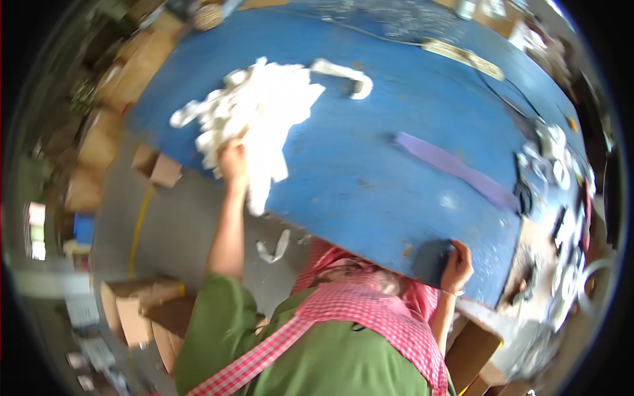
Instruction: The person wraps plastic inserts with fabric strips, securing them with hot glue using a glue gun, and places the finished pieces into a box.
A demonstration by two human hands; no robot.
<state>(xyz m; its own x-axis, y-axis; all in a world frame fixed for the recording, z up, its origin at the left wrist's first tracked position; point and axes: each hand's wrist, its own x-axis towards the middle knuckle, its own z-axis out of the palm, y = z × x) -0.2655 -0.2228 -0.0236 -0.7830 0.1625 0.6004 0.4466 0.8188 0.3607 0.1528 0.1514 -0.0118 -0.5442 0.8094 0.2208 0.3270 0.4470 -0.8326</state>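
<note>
Nearest of all, the person's green top (317,369) showed beneath a red-and-white checked apron (370,317), which met the near edge of a blue table (343,171). At that edge, on the right, the right hand (457,267) was at the tabletop with its fingers partly curled; nothing could be seen in them, though blur left it impossible to tell whether they had hold of something small. A pale band (458,292) circled the right wrist. On the left, cardboard boxes (129,320) stood on the grey floor (178,218), and a loose white strip (274,247) lay bent there, just off the table's near edge. Farther up, the left arm reached over the left part of the table, where the left hand (233,162) touched the near side of a white fabric pile (261,105). Its fingers were bent close together; whether they had pinched a piece could not be told. The pile lay loosely heaped, one tapering end pointing to the near edge. Well to its right, a purple strip (456,168) lay slantwise, its nearer end beside dark-handled scissors (524,198). Just beyond the pile's right side lay a curved white piece (347,74); farther off were a pale power strip (462,58) and clear plastic (403,23).
</note>
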